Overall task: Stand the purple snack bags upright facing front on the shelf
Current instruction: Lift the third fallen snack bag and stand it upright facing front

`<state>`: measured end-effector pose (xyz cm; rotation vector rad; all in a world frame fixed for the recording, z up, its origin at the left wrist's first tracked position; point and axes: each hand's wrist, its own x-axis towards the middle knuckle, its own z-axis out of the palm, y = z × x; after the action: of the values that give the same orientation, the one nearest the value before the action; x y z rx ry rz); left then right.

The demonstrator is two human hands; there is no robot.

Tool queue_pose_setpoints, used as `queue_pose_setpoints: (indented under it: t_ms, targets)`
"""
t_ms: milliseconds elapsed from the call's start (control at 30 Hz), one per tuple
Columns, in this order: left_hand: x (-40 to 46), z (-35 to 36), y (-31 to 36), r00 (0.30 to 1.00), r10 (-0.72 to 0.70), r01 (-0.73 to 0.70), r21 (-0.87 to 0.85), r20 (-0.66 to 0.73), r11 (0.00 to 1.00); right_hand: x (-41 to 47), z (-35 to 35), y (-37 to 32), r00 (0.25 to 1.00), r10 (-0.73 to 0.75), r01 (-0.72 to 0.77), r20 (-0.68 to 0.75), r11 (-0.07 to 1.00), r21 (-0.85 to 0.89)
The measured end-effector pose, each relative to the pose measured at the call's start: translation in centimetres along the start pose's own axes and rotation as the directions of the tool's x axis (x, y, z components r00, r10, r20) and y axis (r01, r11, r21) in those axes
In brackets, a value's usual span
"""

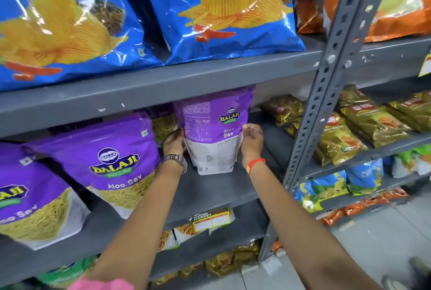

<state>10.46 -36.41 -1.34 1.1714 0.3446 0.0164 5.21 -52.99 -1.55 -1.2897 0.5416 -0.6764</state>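
Observation:
A purple Aloo Sev snack bag (215,131) stands upright on the grey middle shelf (210,194), its printed back panel turned toward me. My left hand (173,141) grips its left edge and my right hand (251,143) grips its right edge. Two more purple bags lean facing front to the left: one in the middle (112,164) and one at the far left (28,201). Another purple bag (163,122) sits behind, mostly hidden.
Large blue chip bags (224,10) fill the shelf above; its grey edge (163,84) hangs just over the held bag. A perforated grey upright post (324,94) stands at the right. Gold packets (363,126) lie beyond it. A price tag (210,219) hangs below.

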Motion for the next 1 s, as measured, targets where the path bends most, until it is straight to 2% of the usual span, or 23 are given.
queue_pose_setpoints:
  t_ms: [133, 400, 567, 633, 767, 867, 1000]
  targets:
    - [-0.8, -0.6, -0.4, 1.0, 0.005, -0.005, 0.024, -0.005, 1.0, 0.7, 0.4, 0.9, 0.993, 0.016, -0.017, 0.119, 1.0, 0.002]
    - [-1.1, -0.6, 0.2, 1.0, 0.003, -0.003, 0.078, 0.001, 0.997, 2.2, 0.2, 2.0, 0.974, 0.097, -0.094, 0.205, 0.995, -0.024]
    - [-1.8, -0.3, -0.1, 0.964, 0.188, -0.156, 0.175, -0.187, 0.972, 1.6, -1.0, 1.5, 0.949, 0.156, -0.154, 0.274, 0.988, -0.027]
    - [-2.5, -0.1, -0.5, 0.952, 0.288, -0.265, 0.19, -0.106, 0.946, 1.0, -1.3, 1.6, 0.941, 0.185, -0.19, 0.282, 0.982, -0.011]
    - [-4.7, 0.1, -1.3, 0.898, 0.402, -0.436, 0.24, 0.179, 0.867, -1.0, -1.9, 2.4, 0.928, 0.245, -0.243, 0.282, 0.969, -0.045]
    - [-5.5, -0.7, -1.7, 0.837, 0.429, -0.519, 0.245, 0.341, 0.819, -2.9, -2.0, 3.3, 0.917, 0.249, -0.245, 0.313, 0.968, -0.053]
    - [-6.2, -1.3, -2.0, 0.772, 0.408, -0.58, 0.277, 0.487, 0.766, -5.3, -1.0, 3.7, 0.88, 0.27, -0.274, 0.39, 0.961, -0.046]
